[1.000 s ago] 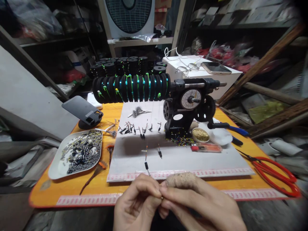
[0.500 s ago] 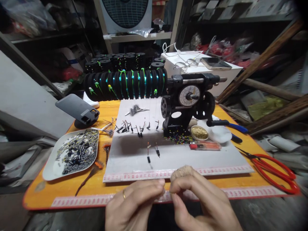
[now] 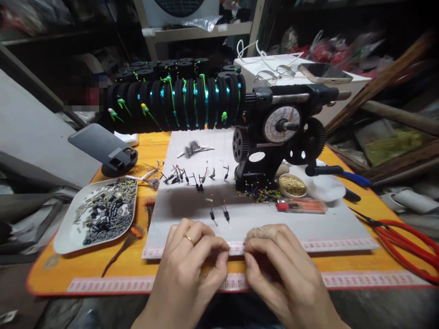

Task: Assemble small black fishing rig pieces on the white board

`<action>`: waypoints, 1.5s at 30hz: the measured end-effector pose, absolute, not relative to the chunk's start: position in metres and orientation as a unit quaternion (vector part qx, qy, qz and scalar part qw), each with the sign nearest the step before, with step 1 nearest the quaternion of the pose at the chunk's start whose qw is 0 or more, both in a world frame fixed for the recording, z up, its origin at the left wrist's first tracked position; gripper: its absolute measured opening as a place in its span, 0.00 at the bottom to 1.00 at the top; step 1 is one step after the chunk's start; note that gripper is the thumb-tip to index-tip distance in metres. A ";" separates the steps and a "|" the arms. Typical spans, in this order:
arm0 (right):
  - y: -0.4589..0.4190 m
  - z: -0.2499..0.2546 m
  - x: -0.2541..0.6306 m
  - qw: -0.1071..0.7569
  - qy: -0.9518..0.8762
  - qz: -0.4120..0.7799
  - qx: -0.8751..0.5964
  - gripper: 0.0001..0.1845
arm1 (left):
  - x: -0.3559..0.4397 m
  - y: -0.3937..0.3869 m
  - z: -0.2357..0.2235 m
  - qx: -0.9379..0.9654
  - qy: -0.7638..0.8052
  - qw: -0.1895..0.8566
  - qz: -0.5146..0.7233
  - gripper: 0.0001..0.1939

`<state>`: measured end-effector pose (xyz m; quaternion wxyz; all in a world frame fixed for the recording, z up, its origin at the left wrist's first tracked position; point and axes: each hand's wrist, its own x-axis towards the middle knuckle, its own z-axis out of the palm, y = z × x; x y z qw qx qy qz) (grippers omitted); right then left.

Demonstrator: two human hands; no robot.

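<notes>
My left hand (image 3: 190, 269) and my right hand (image 3: 281, 274) hover over the near edge of the orange table (image 3: 103, 274). Both are pinched, fingertips a small gap apart. What they pinch is too fine to see; it may be a thin line stretched between them. A ring sits on my left hand. Just beyond my fingertips two small black-tipped rigs (image 3: 219, 214) lie on the white board (image 3: 308, 224). A tan lump (image 3: 262, 233) rests behind my right knuckles.
A black hand-crank winder (image 3: 277, 141) with a dial carries a row of black foam spools (image 3: 178, 109). A white tray (image 3: 61, 237) of small parts lies left, red scissors (image 3: 408, 246) right. A phone stand (image 3: 109, 153), gold-bead dish (image 3: 292, 185) and lighter (image 3: 302, 205) are nearby.
My hands moved up and forward over the table edge and drew a little apart. The camera tilted downward and closer to the winder.
</notes>
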<state>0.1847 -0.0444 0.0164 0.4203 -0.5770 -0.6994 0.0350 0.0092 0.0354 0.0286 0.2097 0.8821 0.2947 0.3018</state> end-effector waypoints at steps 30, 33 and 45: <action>-0.044 0.005 0.181 0.344 -0.739 0.011 -0.579 0.11 | -0.003 0.048 0.033 0.871 0.318 0.280 0.248 0.09; -0.044 0.004 0.183 0.338 -0.740 0.000 -0.582 0.10 | -0.003 0.047 0.028 0.863 0.321 0.292 0.258 0.10; -0.054 0.008 0.197 0.349 -0.714 0.008 -0.607 0.11 | -0.003 0.047 0.031 0.867 0.322 0.293 0.244 0.10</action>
